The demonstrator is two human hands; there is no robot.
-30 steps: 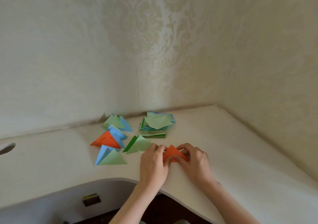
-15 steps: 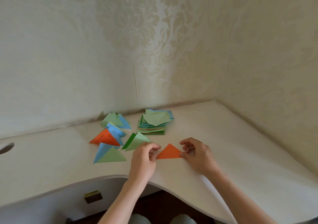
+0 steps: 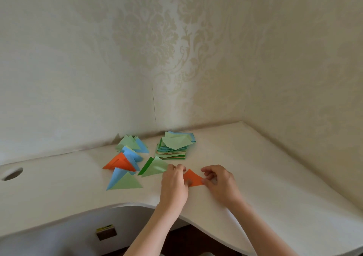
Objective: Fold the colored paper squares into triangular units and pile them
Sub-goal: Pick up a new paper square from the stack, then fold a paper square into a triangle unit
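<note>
While the orange triangle lay flat on the desk, my left hand and right hand seemingly pinched its outer corners; light, flimsy paper, best held by the edges.

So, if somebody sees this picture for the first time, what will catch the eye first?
Probably the orange triangle near the front edge of the white desk, pinched between the left hand and the right hand. Next, the folded triangles scattered to its left, and the stack of paper squares behind, near the wall.
</note>
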